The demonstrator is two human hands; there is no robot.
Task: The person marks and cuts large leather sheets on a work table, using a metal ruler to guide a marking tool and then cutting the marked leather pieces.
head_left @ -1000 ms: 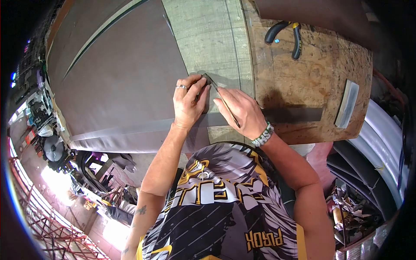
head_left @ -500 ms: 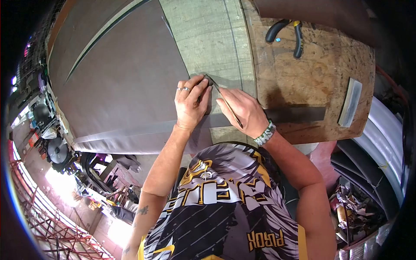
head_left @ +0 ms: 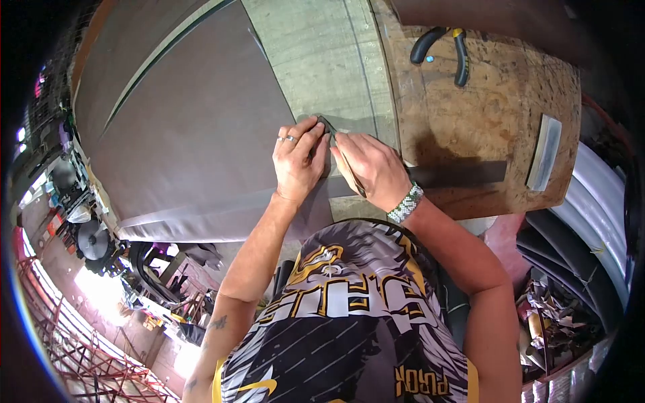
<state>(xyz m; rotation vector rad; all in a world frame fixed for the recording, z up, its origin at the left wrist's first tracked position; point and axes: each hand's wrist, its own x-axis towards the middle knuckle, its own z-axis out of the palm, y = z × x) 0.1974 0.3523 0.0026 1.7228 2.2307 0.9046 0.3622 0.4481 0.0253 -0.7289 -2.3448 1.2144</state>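
Note:
My left hand is closed, thumb and fingertips pinching a small dark piece against the pale work surface. My right hand grips a slim tool with a tan handle; its tip end meets the dark piece beside my left fingertips. The exact kind of tool and the edge being worked are partly hidden by the fingers. Just left of my left hand lies a large sheet of brown leather-like material. A long dark strip stretches rightward from beneath my right hand.
Black-handled pliers rest on the wooden board, near a small blue bit. A grey-white block lies at the board's right edge. More brown material covers the top right. Rolls stand at the right.
My right hand has shifted slightly left and up, closer to my left fingertips, and the tool has tilted and shows less of its length. My left hand holds nearly the same place.

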